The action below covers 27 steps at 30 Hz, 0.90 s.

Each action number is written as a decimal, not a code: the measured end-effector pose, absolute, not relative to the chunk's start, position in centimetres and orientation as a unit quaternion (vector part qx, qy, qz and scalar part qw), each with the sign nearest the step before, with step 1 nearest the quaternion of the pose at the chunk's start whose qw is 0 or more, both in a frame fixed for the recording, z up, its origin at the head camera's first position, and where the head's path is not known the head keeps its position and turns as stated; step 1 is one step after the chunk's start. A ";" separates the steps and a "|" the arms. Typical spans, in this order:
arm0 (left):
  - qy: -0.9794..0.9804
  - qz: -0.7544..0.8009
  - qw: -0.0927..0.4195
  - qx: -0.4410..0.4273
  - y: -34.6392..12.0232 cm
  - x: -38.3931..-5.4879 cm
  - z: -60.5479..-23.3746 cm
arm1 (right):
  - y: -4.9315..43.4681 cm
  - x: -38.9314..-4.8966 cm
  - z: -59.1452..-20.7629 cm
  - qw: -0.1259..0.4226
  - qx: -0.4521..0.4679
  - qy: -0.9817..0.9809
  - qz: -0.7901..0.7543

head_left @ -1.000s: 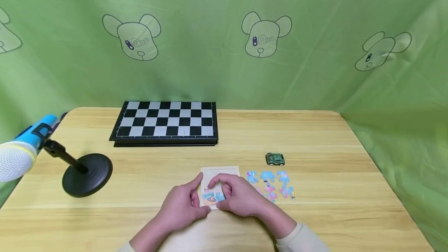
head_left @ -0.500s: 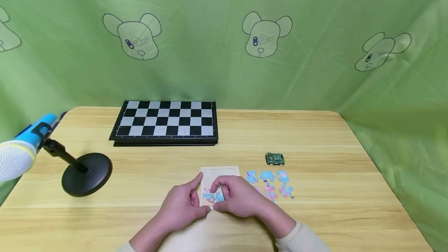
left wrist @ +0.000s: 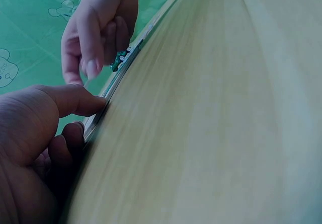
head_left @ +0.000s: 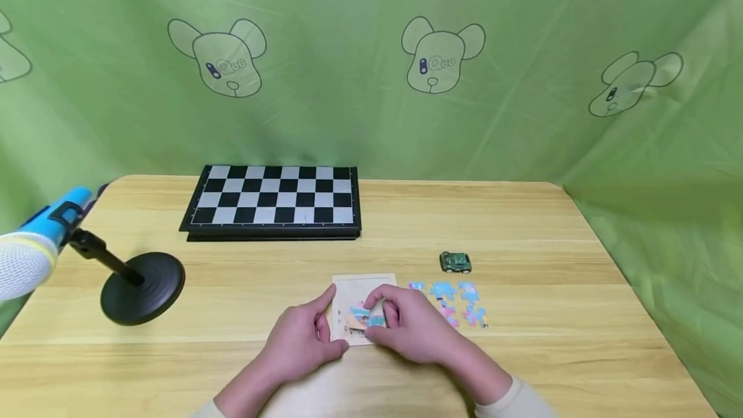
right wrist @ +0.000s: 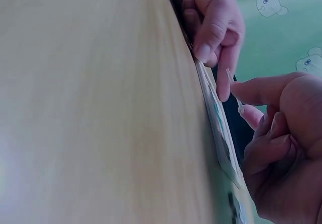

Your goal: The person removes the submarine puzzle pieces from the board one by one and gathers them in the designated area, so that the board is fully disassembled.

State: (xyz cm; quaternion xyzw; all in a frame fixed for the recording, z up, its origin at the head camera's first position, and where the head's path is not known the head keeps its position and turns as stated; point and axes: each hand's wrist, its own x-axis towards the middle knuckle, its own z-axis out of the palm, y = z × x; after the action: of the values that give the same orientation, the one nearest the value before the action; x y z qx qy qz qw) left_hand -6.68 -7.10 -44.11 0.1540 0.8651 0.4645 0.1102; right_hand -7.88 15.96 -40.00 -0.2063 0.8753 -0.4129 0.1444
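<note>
A pale puzzle tray (head_left: 348,286) lies flat on the table in the head view, with a teal puzzle piece (head_left: 377,320) in its lower right. My left hand (head_left: 302,344) holds the tray at its left side, thumb at the lower left corner and index finger along the edge. Over the tray, my right hand (head_left: 415,326) pinches a blue and orange puzzle piece (head_left: 357,318) between thumb and index finger. The right wrist view has this piece edge-on, raised above the tray; the other fingers of that hand are curled in. My right fingers partly cover the tray's right side.
Several loose blue and pink puzzle pieces (head_left: 444,290) lie right of the tray. Behind them stands a small green toy car (head_left: 455,262). A folded chessboard (head_left: 273,202) lies at the back. On the left is a blue microphone (head_left: 60,221) on a round black stand (head_left: 145,289).
My right hand has lifted the blue and orange piece from the tray's lower left and shifted slightly right with it. My left hand stays at the tray's edge.
</note>
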 end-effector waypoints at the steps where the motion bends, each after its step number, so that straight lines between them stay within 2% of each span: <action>1: 0.866 0.463 0.110 0.154 -7.1 -6.7 -44.1 | 16.3 -7.7 -40.0 0.141 -0.206 0.876 -0.413; 14: 0.869 0.460 0.100 0.151 -7.1 -6.8 -43.8 | 21.8 -5.9 -39.3 0.111 -0.210 0.876 -0.419; 27: 0.867 0.465 0.101 0.148 -7.1 -6.7 -44.0 | 25.0 -4.4 -41.3 0.129 -0.220 0.882 -0.396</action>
State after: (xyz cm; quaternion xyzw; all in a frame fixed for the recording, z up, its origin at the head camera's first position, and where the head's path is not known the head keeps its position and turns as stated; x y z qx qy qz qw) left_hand -6.70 -7.07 -44.00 0.1483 0.8672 0.4645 0.1012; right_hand -4.37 24.97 -41.26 -0.2203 0.8821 -0.3958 0.1294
